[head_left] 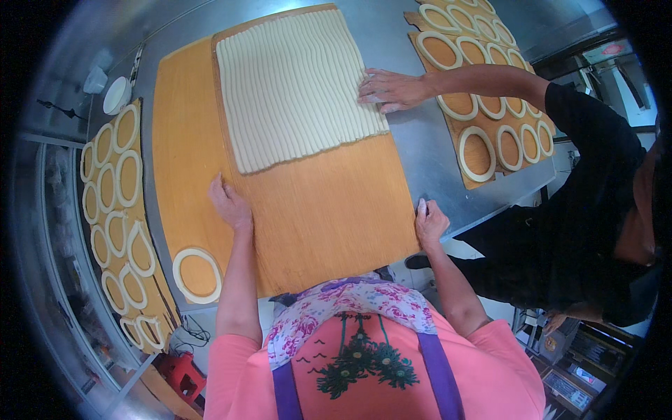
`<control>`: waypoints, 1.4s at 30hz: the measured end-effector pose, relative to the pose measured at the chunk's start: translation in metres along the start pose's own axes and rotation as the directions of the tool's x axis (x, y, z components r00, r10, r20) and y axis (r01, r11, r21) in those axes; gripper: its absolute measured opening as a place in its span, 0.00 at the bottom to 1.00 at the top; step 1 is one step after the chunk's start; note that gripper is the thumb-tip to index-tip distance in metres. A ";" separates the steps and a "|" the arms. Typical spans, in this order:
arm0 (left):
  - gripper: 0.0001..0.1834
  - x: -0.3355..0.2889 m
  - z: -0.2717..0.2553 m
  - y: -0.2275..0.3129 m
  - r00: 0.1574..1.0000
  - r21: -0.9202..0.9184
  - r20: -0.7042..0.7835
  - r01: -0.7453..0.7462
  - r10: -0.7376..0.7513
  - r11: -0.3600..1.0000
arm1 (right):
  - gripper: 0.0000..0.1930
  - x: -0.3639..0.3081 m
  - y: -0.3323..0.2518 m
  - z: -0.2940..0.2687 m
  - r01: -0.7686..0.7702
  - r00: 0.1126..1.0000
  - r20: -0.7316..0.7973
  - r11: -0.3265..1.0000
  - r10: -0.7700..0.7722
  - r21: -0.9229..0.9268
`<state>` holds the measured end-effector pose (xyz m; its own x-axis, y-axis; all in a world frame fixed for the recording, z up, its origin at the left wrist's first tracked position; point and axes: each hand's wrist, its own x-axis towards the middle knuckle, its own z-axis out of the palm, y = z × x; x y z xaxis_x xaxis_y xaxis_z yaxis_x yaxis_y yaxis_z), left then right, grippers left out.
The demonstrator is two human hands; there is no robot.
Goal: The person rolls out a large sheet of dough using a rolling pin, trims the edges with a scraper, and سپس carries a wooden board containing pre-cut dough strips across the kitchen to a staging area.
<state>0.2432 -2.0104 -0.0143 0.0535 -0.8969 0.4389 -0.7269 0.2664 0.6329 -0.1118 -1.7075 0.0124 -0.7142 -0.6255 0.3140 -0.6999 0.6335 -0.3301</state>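
Observation:
A wooden board [329, 217] lies in front of me, its far part covered with many pale dough strips [294, 84] set closely side by side. At the board's left edge, my left hand [232, 207] is closed, fingers curled by the rim. My right hand [431, 224] grips the opposite edge near the front corner, thumb on top. Another person's hand [395, 89] rests at the right side of the strips. Under the left edge sits a second board [185, 140], with one dough ring [197, 275] near its front corner.
Boards of dough rings stand at the left [128, 178] and far right [477, 154] of the metal table [437, 168]. A white bowl [117, 95] sits at the far left. The other person stands close on my right. A red stool [183, 374] is low at the left.

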 end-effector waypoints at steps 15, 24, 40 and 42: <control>0.20 -0.002 0.002 -0.003 0.993 0.045 0.105 -0.063 0.058 0.997 | 0.17 -0.001 -0.013 -0.006 -0.073 0.996 0.052 0.993 0.078 -0.092; 0.24 0.026 -0.007 0.024 0.957 -0.207 0.255 0.191 -0.136 0.959 | 0.17 -0.002 -0.008 -0.001 -0.004 1.000 0.014 0.995 0.005 -0.096; 0.26 0.046 -0.012 0.043 0.798 0.007 0.390 -0.501 0.459 0.865 | 0.16 -0.003 0.001 0.003 0.014 1.000 0.011 0.996 -0.013 -0.088; 0.26 0.047 -0.010 0.037 0.779 -0.005 0.410 -0.519 0.475 0.855 | 0.17 -0.002 -0.001 0.003 -0.007 0.999 0.032 0.995 0.011 -0.099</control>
<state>0.2257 -2.0393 0.0362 -0.5844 -0.7164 0.3812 -0.6457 0.6950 0.3162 -0.1104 -1.7082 0.0096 -0.7211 -0.6330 0.2818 -0.6918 0.6800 -0.2428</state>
